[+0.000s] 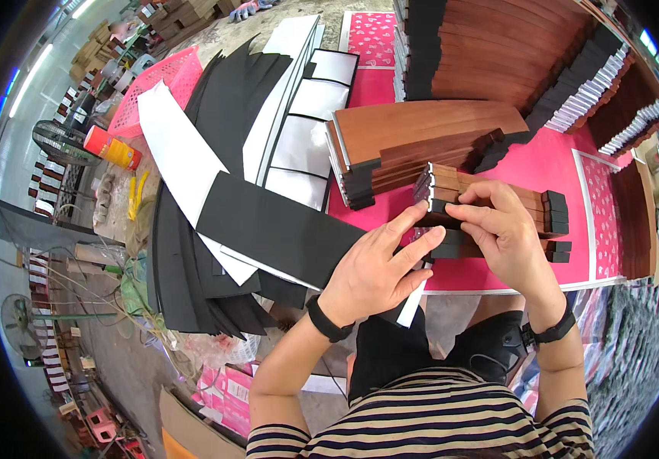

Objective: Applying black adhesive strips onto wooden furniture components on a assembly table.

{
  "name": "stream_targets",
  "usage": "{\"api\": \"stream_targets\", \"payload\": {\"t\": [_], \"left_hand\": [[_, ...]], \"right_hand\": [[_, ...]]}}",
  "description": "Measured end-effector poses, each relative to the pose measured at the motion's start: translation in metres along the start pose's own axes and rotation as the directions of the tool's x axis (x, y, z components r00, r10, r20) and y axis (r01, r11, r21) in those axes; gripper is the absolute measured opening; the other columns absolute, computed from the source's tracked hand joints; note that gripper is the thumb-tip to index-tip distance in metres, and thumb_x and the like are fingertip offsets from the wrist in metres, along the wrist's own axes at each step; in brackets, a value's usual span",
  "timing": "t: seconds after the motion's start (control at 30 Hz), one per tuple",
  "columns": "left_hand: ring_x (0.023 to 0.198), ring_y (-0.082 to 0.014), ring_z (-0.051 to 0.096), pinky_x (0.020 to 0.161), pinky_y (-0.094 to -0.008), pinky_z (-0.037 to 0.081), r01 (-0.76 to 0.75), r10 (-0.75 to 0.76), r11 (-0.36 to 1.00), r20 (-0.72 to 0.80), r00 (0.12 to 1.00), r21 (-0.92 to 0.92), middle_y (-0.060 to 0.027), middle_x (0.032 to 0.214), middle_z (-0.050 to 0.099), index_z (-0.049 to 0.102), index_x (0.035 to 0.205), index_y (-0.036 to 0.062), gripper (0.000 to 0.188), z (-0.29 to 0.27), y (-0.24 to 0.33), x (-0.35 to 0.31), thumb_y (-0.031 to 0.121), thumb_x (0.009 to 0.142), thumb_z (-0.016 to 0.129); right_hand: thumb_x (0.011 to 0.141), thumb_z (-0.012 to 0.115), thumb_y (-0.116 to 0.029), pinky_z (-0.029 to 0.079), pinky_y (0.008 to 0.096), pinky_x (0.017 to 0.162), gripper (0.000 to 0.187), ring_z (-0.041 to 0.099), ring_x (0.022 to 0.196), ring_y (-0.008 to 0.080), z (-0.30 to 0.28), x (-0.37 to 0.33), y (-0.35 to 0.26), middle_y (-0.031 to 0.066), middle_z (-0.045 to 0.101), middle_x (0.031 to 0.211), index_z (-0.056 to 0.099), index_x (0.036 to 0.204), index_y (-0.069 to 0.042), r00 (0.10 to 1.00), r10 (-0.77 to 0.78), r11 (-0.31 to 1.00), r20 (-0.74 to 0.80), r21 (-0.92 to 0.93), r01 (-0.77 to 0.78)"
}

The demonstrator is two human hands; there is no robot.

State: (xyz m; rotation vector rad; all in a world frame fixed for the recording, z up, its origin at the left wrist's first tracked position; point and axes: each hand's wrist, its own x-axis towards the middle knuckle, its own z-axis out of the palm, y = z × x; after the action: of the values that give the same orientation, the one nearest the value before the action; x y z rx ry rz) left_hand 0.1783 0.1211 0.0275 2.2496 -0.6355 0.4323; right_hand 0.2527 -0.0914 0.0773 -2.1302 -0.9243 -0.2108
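A: What is closest to us?

B: A striped shirt (436, 417), soft, with black and tan lines. Both wrists have a black band.

A: What are the hands doing?

B: The left hand (375, 268) has its fingers out long and flat. They press on the end of a small stack of wooden slats (490, 210). The right hand (501, 226) is curled over the same end, with its fingers bent around it. Both hands hold the stack. It sits on the pink table (559, 164), right in front of the person.

A: What do the slats look like?

B: Long, thin and brown, with black blocks on the ends. They look smooth.

A: And beside them?

B: To the left is a flat black strip (276, 226), soft like foam, on a fan of more black strips (180, 283). A long white strip (180, 157) lies across them.

A: Farther back?

B: A bigger pile of brown slats (429, 134), then tall piles (498, 46) at the far edge. A pink basket (157, 80) with holes is at the far left.
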Motion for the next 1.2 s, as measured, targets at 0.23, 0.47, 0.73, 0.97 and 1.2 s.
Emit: {"api": "stream_targets", "payload": {"t": [0.23, 0.47, 0.73, 0.97, 1.2], "left_hand": [[0.112, -0.0347, 0.061, 0.094, -0.0411, 0.049, 0.074, -0.062, 0.994, -0.151, 0.987, 0.075, -0.0187, 0.129, 0.06, 0.056, 0.132, 0.0042, 0.052, 0.004, -0.005, 0.002, 0.004, 0.082, 0.069], [0.079, -0.0338, 0.059, 0.078, -0.0441, 0.048, 0.06, -0.032, 0.966, -0.114, 0.993, 0.253, -0.0129, 0.08, 0.061, 0.061, 0.114, 0.0044, 0.029, -0.006, -0.011, 0.0, 0.008, 0.086, 0.067], [0.08, -0.0336, 0.058, 0.075, -0.0417, 0.047, 0.086, -0.053, 0.984, -0.203, 0.978, 0.157, -0.0138, 0.088, 0.063, 0.061, 0.115, 0.0054, 0.022, -0.015, -0.005, 0.006, 0.007, 0.093, 0.059], [0.08, -0.0094, 0.055, 0.072, -0.0265, 0.046, 0.41, -0.438, 0.84, 0.001, 0.899, -0.355, -0.0052, 0.093, 0.062, 0.058, 0.12, 0.0022, 0.022, -0.04, 0.011, 0.005, 0.011, 0.102, 0.051], [0.074, -0.0225, 0.059, 0.069, -0.0345, 0.047, 0.243, -0.284, 0.943, -0.173, 0.943, -0.227, -0.0107, 0.085, 0.061, 0.059, 0.118, 0.004, 0.022, -0.021, 0.017, -0.003, 0.012, 0.1, 0.051]], "right_hand": [[0.072, 0.06, 0.016, 0.052, 0.0381, 0.082, 0.039, 0.061, 0.097, 0.0324, 0.003, -0.003, 0.006, 0.0136, 0.061, 0.107, 0.071, 0.105, -0.003, 0.993, -0.12, 0.989, -0.02, -0.092, 0.118], [0.073, 0.069, 0.007, 0.052, 0.0367, 0.069, 0.033, 0.062, 0.086, 0.0303, 0.012, -0.031, -0.011, 0.0121, 0.063, 0.099, 0.07, 0.104, -0.003, 0.943, -0.255, 0.961, -0.216, -0.161, 0.223], [0.069, 0.081, -0.009, 0.051, 0.0369, 0.063, 0.029, 0.061, 0.076, 0.0273, 0.056, -0.036, -0.038, 0.0083, 0.058, 0.084, 0.065, 0.093, -0.004, 0.981, -0.187, 0.981, -0.052, -0.067, 0.183], [0.068, 0.082, -0.01, 0.051, 0.0395, 0.063, 0.032, 0.061, 0.076, 0.0295, 0.067, -0.028, -0.051, 0.0088, 0.057, 0.084, 0.063, 0.093, -0.005, 0.962, -0.229, 0.973, -0.148, -0.003, 0.232], [0.072, 0.082, -0.006, 0.053, 0.0362, 0.064, 0.025, 0.064, 0.072, 0.026, 0.069, -0.044, -0.053, 0.011, 0.059, 0.09, 0.061, 0.085, -0.002, 0.999, 0.028, 0.967, 0.027, 0.252, -0.034]]}}
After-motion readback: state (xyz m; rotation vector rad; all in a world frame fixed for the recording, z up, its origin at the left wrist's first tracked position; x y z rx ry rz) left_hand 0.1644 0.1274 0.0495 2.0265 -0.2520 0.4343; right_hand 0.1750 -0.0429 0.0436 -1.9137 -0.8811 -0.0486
